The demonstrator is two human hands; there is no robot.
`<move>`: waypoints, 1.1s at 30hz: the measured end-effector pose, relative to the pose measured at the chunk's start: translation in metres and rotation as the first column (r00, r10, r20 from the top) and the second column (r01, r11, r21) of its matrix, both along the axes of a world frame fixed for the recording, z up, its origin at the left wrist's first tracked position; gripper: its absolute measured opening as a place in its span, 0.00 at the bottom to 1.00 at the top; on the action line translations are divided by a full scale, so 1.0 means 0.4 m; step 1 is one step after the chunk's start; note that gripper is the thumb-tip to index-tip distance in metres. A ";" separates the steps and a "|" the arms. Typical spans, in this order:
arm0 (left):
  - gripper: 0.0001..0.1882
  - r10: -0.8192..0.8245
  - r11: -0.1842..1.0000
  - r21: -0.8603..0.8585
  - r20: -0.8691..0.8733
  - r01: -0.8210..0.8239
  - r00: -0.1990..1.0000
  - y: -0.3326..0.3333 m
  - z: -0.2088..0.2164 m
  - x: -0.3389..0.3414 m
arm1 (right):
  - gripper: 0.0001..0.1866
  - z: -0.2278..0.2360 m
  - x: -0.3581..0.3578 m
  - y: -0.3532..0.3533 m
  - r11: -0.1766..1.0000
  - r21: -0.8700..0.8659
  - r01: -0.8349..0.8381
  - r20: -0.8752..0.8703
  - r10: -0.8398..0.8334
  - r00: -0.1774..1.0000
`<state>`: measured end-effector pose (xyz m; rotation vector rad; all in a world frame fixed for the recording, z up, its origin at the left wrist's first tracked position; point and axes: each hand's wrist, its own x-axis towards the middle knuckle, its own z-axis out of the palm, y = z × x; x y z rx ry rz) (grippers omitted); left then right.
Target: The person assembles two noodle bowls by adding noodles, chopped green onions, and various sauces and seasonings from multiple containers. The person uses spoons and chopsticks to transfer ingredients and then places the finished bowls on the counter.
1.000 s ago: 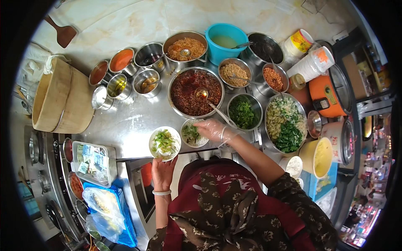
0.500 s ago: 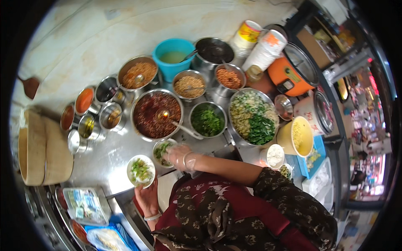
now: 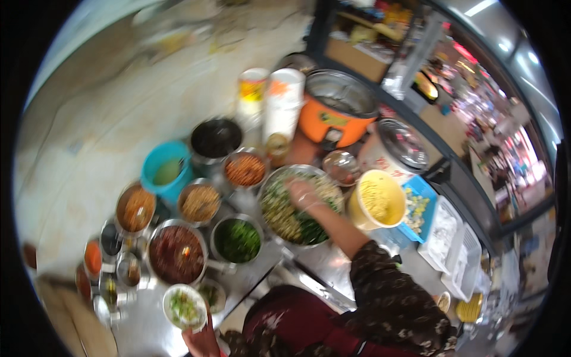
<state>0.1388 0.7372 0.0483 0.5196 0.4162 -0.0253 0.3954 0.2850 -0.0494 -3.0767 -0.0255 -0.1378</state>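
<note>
My left hand (image 3: 202,341), low in the view, grips a white bowl (image 3: 168,298) with pale and green chopped vegetables in it. Just right of that bowl stands a second small bowl (image 3: 222,298) holding some greens. My right hand (image 3: 301,193), in a clear plastic glove, is over the wide steel bowl (image 3: 267,221) of chopped greens and pale diced vegetables. Its fingers are smeared by motion, so whether they hold anything cannot be made out. Left of the wide bowl sits a steel pot (image 3: 215,233) of chopped green herbs.
A pot of dark red sauce (image 3: 176,252) with a ladle stands left of the herbs. Behind are a turquoise bucket (image 3: 156,177), stacked cups (image 3: 282,110) and an orange cooker (image 3: 324,122). A yellow tub (image 3: 358,215) and blue basket (image 3: 425,189) stand on the right.
My right hand has moved from the second small bowl out to the wide bowl of chopped vegetables. The view has swung to the right. My left hand keeps hold of the white bowl.
</note>
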 end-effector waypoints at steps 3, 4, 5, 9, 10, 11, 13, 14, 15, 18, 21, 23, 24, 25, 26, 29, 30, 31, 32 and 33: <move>0.28 -0.091 0.952 0.285 -0.098 0.116 0.991 -0.076 0.084 0.057 | 0.16 -0.008 0.047 -0.021 0.991 -0.135 0.020 -0.126 -0.037 0.991; 0.28 -0.119 0.955 0.265 -0.072 0.134 0.990 -0.098 0.092 0.077 | 0.16 0.008 0.063 -0.022 0.988 -0.116 0.105 -0.168 -0.124 0.978; 0.28 -0.147 0.943 0.287 -0.085 0.166 0.985 -0.117 0.093 0.094 | 0.15 0.023 0.064 -0.022 0.992 -0.031 0.122 -0.213 -0.126 0.969; 0.27 -0.255 0.931 0.239 -0.108 0.275 0.961 -0.135 0.060 0.121 | 0.16 0.082 0.067 -0.023 0.985 0.105 0.136 -0.269 -0.104 0.957; 0.27 -0.221 0.933 0.250 -0.175 0.261 0.959 -0.142 0.042 0.123 | 0.15 0.083 0.063 -0.025 0.988 0.078 0.134 -0.315 -0.103 0.943; 0.26 -0.230 0.923 0.270 -0.187 0.275 0.955 -0.148 0.026 0.129 | 0.15 0.076 0.057 -0.024 0.990 0.048 0.130 -0.336 -0.107 0.936; 0.32 -0.366 0.928 0.081 0.003 0.364 0.931 -0.173 -0.003 0.160 | 0.13 0.048 0.048 -0.034 0.991 0.064 0.118 -0.233 -0.100 0.967; 0.39 -0.407 0.913 0.039 0.029 0.405 0.913 -0.185 -0.007 0.172 | 0.11 0.033 0.045 -0.052 0.989 0.107 0.098 -0.109 -0.086 0.990; 0.40 -0.423 0.903 0.097 0.026 0.419 0.906 -0.201 -0.003 0.161 | 0.11 0.019 0.047 -0.065 0.986 0.151 0.066 0.005 -0.068 0.998; 0.38 -0.434 0.898 0.076 -0.006 0.433 0.901 -0.263 0.013 0.169 | 0.12 0.013 0.050 -0.116 0.956 0.294 0.019 0.204 -0.082 0.976; 0.35 -0.574 0.818 0.063 0.020 0.572 0.818 -0.303 0.031 0.188 | 0.14 0.099 0.030 -0.151 0.805 0.593 0.026 0.043 -0.064 0.997; 0.32 -0.602 0.798 0.048 0.025 0.601 0.798 -0.341 0.025 0.215 | 0.13 0.210 -0.008 -0.143 0.530 0.810 0.252 -0.255 -0.069 0.964; 0.32 -0.618 0.785 0.066 0.031 0.616 0.785 -0.349 0.023 0.226 | 0.15 0.269 -0.029 -0.125 0.452 0.855 0.255 -0.266 -0.039 0.963; 0.32 -0.611 0.790 0.067 0.025 0.609 0.791 -0.365 0.018 0.237 | 0.13 0.321 -0.066 -0.098 0.214 0.968 0.129 -0.153 0.098 0.983; 0.31 -0.621 0.782 0.065 0.009 0.619 0.784 -0.373 0.014 0.247 | 0.10 0.368 -0.091 -0.063 0.134 0.983 0.128 -0.144 0.123 0.982; 0.29 -0.623 0.779 0.066 -0.030 0.624 0.782 -0.388 0.004 0.260 | 0.10 0.467 -0.181 0.032 0.195 0.967 0.163 -0.217 0.298 0.930; 0.29 -0.623 0.778 0.066 -0.040 0.624 0.781 -0.390 0.001 0.262 | 0.11 0.479 -0.203 0.066 0.214 0.969 0.122 -0.200 0.390 0.899; 0.28 -0.621 0.779 0.073 -0.055 0.623 0.782 -0.392 -0.002 0.261 | 0.16 0.487 -0.224 0.094 0.307 0.951 0.025 -0.176 0.475 0.862; 0.28 -0.617 0.783 0.060 -0.055 0.620 0.785 -0.392 -0.005 0.258 | 0.18 0.480 -0.227 0.133 0.459 0.888 -0.022 -0.235 0.494 0.837; 0.28 -0.611 0.787 0.054 -0.060 0.614 0.789 -0.392 -0.007 0.257 | 0.19 0.479 -0.237 0.151 0.529 0.828 -0.186 -0.148 0.526 0.838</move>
